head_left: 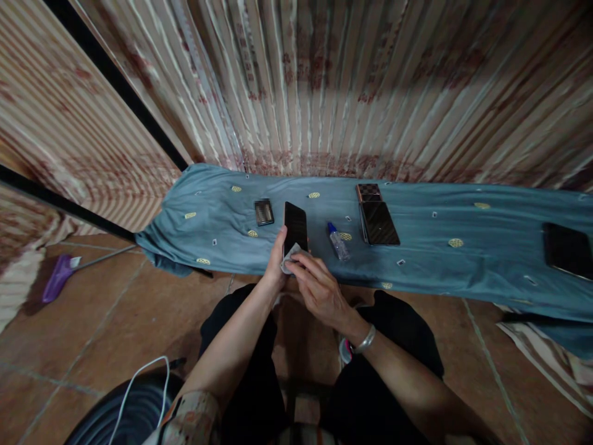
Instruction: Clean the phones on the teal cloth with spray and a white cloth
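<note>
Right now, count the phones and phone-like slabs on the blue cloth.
4: one phone held upright in the left hand, a dark slab right of the small bottle, another far right, a smaller one left. None seem hidden.

Striped patterned curtain wall (pixel 352 86) beyond the grip, terracotta tile floor (pixel 115 321) beneath, blue cloth-covered low surface (pixel 463 259) stretching right, purple broom (pixel 58 278) far left

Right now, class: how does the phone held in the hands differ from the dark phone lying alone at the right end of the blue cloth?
The held phone is gripped by the left hand while the right hand presses a small white cloth to its lower end; the far right phone lies untouched. The held phone stands lengthwise to the viewer; the far right phone lies crosswise. Both are dark, glossy slabs.
</note>
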